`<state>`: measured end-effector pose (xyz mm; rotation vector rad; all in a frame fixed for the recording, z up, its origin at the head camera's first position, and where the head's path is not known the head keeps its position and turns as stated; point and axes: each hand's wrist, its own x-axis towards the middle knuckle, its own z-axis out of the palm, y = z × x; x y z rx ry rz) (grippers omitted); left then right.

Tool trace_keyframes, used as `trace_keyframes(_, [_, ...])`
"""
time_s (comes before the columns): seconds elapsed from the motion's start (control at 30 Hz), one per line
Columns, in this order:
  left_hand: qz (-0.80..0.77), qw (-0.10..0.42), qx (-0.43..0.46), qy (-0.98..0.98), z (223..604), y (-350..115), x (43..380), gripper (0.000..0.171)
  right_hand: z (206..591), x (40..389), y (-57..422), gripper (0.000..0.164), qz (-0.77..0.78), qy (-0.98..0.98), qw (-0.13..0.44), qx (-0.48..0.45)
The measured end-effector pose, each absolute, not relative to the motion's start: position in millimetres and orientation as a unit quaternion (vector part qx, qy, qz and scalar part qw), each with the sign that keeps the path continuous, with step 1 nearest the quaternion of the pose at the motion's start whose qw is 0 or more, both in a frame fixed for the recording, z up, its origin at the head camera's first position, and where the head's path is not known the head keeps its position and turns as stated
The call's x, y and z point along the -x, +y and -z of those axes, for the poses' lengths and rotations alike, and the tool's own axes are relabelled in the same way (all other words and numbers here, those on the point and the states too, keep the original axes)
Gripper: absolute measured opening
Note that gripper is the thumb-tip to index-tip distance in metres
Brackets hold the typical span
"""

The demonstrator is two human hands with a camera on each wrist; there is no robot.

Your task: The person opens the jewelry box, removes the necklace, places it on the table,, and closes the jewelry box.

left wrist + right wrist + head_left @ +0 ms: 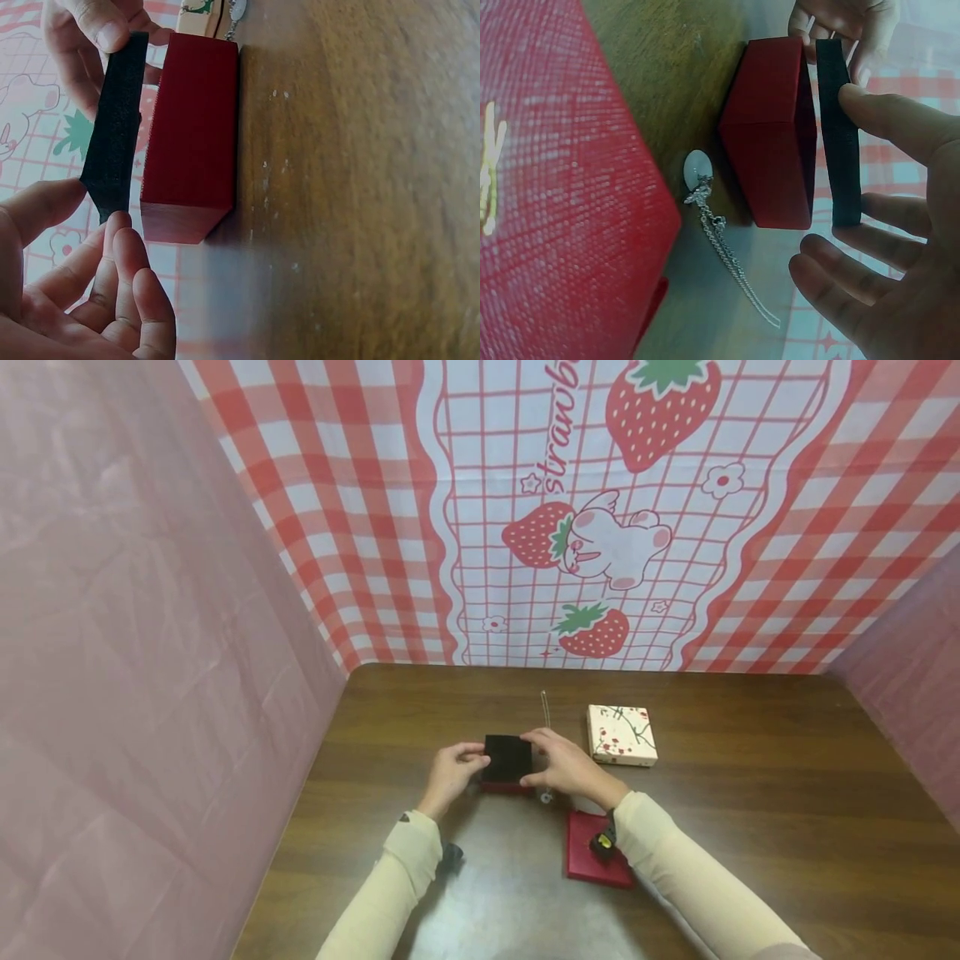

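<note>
A flat black padded box insert (507,758) is held level just over an open red box (769,150), with a narrow gap between them in both wrist views. My left hand (450,772) pinches one side of the insert between thumb and fingers. On the opposite side, my right hand (564,766) grips it with the thumb and fingertips at its edges. The box's inside is hidden under the insert. Close to the box on the right, a silver chain necklace (724,247) with a pale oval pendant (697,169) lies on the table.
A red box lid (588,860) lies near my right wrist, partly covered by it. Farther back at the right sits a cream box (622,737) with a floral print. A small dark object (452,857) is beside my left forearm. A strawberry-print cloth (480,527) hangs behind the table.
</note>
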<state>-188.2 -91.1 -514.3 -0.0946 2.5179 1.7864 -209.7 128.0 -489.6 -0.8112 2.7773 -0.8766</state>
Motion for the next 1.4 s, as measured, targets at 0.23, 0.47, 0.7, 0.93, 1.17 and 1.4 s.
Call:
trace_keyframes(0.23, [-0.570,0.034,0.035,0.820,516.0,-91.7,189.7,0.033,493.0,212.5,125.3,0.075,0.288,0.918,0.070,0.265])
trace_keyframes(0.47, [-0.575,0.045,0.047,0.816,515.9,-92.3,188.8,0.034,497.0,213.2,123.8,0.074,0.280,0.919,0.065,0.271])
trace_keyframes(0.7, [-0.564,0.051,0.037,0.824,515.7,-92.3,189.3,0.036,496.1,212.0,124.8,0.075,0.275,0.922,0.067,0.266])
trace_keyframes(0.93, [-0.550,0.052,0.034,0.833,516.8,-91.6,191.0,0.036,498.3,212.0,124.2,0.074,0.275,0.923,0.073,0.257])
trace_keyframes(1.17, [-0.557,0.051,0.029,0.829,517.1,-91.4,190.8,0.043,500.3,211.7,124.2,0.065,0.276,0.921,0.061,0.268])
trace_keyframes(1.4, [-0.541,0.035,0.000,0.841,518.8,-92.4,190.7,0.049,499.2,210.3,124.6,0.051,0.272,0.927,0.060,0.252])
